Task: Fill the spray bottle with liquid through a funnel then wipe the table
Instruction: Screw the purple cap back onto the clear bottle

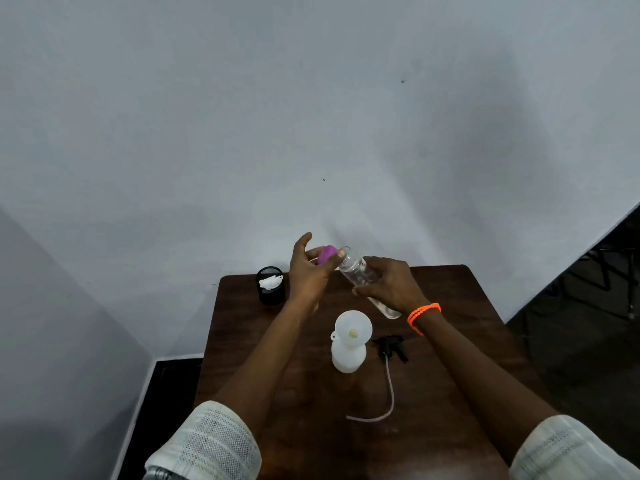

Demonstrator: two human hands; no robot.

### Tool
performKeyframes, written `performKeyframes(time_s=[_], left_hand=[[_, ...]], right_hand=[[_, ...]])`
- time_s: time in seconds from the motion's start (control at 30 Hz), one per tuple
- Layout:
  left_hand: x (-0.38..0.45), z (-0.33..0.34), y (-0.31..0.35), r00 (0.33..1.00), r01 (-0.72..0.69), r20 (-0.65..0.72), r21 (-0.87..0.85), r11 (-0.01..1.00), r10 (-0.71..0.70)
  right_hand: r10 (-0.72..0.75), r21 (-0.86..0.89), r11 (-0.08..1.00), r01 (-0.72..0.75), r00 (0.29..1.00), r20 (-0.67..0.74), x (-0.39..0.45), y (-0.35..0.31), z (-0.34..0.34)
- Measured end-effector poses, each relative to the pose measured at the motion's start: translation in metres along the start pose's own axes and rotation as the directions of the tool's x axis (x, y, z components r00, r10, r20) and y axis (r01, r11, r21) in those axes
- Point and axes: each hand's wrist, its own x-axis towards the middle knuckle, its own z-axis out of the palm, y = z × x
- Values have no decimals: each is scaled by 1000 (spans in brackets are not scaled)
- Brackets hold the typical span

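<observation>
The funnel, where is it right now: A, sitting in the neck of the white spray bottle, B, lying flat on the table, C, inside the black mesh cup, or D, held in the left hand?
A: the white funnel sits upright in the neck of the white spray bottle standing on the table, and neither hand touches it.

Funnel point(353, 328) on spray bottle point(347, 356), sprayer head point(391, 345) seemingly just right.

Black mesh cup point(271, 287), orange bracelet point(423, 314)
</observation>
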Motion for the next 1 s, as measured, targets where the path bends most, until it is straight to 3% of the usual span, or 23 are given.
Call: performKeyframes(time_s=[0.1,0.23,0.53,0.7,0.87,1.0], left_hand=[[-1,3,10,998,-52,-36,-23,998,51],[-2,3,14,991,-129,30,-14,991,130],[1,-8,23,941,-198,297,99,975,161],[-1,-2,20,976,-114,188,-11,993,114],[-8,7,18,984,-35,168,-126,991,56],[-14,21,31,992,-52,105,-138,989,67]], right_hand=[[12,36,999,-12,1000,2,2,-8,4],[13,90,996,-13,1000,0,3,-16,7],[64,143,988,-64,998,6,-2,-18,1],[132,218,968,-126,991,-14,-4,-16,-3],[175,262,951,-165,984,-15,-4,-17,-9],[160,290,945,-148,987,-19,-6,-23,-10]])
